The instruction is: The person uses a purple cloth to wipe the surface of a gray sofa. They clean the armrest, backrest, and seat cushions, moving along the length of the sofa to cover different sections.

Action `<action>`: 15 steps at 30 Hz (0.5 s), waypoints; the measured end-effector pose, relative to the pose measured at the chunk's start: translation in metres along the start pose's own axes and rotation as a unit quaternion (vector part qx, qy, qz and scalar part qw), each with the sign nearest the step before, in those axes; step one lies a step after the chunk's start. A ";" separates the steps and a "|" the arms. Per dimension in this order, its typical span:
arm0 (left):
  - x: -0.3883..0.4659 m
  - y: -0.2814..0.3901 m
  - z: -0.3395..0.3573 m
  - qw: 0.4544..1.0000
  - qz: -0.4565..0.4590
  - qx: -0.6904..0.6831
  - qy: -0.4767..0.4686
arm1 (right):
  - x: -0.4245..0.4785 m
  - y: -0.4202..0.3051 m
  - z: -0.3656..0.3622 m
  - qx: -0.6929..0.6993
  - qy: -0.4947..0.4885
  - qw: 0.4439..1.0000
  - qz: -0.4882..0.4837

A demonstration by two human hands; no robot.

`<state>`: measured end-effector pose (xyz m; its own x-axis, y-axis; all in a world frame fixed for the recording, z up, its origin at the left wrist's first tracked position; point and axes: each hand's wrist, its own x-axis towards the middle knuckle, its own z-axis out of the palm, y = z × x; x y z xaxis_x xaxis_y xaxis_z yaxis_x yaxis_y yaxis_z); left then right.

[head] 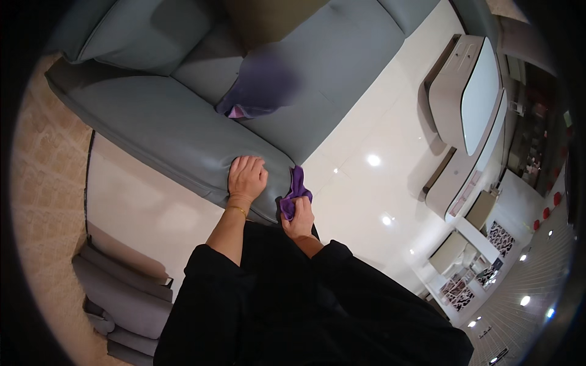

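Note:
My left hand (247, 178) rests on the armrest (183, 126) of a grey leather-look sofa, with a thin gold-coloured bracelet on the wrist. Its fingers are bent down against the surface and the fingertips are hidden, so I cannot tell how tightly they are curled. At the front end of that armrest, my right hand (298, 218) grips a bunched purple cloth (297, 180). The cloth's upper part hangs along the armrest's edge. On the seat cushion (320, 100) lies a larger purple cloth (263, 87) with a pink patch at its lower corner; part of it is blurred.
Glossy floor tiles (357, 192) run along the sofa's front. A two-part low table (458, 96) stands to the right. A back cushion (132, 36) leans at the upper left. Behind on the left are a grey upholstered seat (123, 293) and a patterned tan surface (50, 151).

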<state>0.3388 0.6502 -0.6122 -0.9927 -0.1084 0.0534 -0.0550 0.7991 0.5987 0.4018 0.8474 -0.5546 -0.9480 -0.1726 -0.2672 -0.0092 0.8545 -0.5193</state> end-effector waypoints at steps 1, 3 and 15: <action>-0.001 0.000 0.001 1.000 0.001 -0.001 0.004 | 0.001 0.001 0.000 -0.009 -0.012 1.000 0.004; 0.000 0.000 0.002 1.000 0.001 -0.003 0.012 | 0.003 0.004 -0.001 -0.002 -0.028 1.000 -0.005; 0.001 -0.005 0.001 0.999 -0.021 0.008 0.040 | 0.039 0.027 -0.015 -0.004 -0.187 0.971 -0.147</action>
<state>0.3381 0.6465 -0.6161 -0.9777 -0.1885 0.0923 -0.0991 0.8023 0.5886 0.3594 0.8710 -0.5669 -0.7224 -0.5746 -0.3846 -0.2668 0.7448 -0.6117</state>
